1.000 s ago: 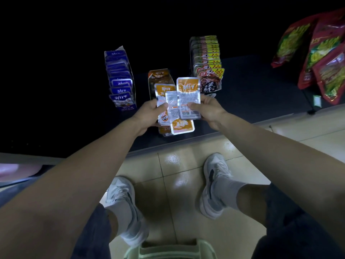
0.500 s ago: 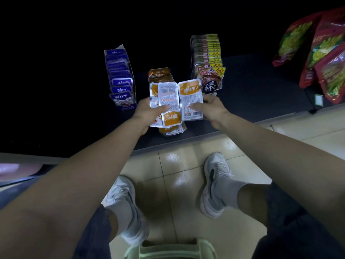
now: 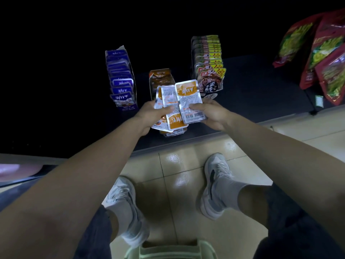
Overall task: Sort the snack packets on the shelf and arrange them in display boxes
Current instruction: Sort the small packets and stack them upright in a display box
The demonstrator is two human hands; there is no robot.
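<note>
Right hand [image 3: 212,116] slid its packet [image 3: 188,100] onto the orange packets [image 3: 176,120] — silver-backed, barcoded.

Bare-armed, the person wears dark shorts [image 3: 298,230], white socks [image 3: 226,187] and pale grey trainers [image 3: 214,171] with dark side marks.

I have only one view, from the camera on the person's head, which faces forward and steeply down. The left hand [image 3: 149,115] and right hand [image 3: 211,114] with the orange packets [image 3: 187,90] are close, at the middle; the dark shelf [image 3: 252,86] lies far, the tiled floor [image 3: 179,176] near.
</note>
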